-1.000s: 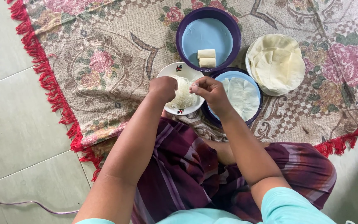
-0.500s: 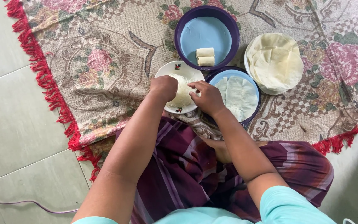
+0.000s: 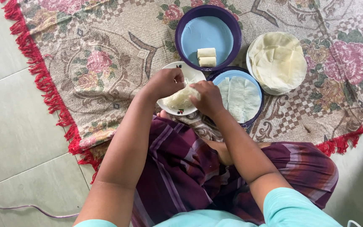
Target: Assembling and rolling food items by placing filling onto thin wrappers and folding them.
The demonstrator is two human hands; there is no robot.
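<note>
My left hand [image 3: 164, 83] and my right hand [image 3: 207, 97] meet over a small white plate [image 3: 188, 72] on the patterned rug. Both pinch a thin pale wrapper [image 3: 180, 99] lying on that plate, with its filling hidden under my fingers. Just beyond sits a purple bowl with a blue inside [image 3: 206, 28], holding two finished pale rolls [image 3: 206, 57]. To the right of my right hand a second blue dish [image 3: 257, 86] carries flat wrapper sheets [image 3: 240, 97].
A round stack of pale wrappers [image 3: 277, 62] lies at the right on the floral rug [image 3: 106, 63], which has a red fringe [image 3: 51, 90]. Grey floor tiles [image 3: 13, 126] lie left, with a thin cable [image 3: 26, 207] across them. My crossed legs in striped purple cloth [image 3: 190, 176] fill the foreground.
Both hands have stayed over the white plate and drawn closer together on the wrapper, the right hand shifting slightly left and down onto it.
</note>
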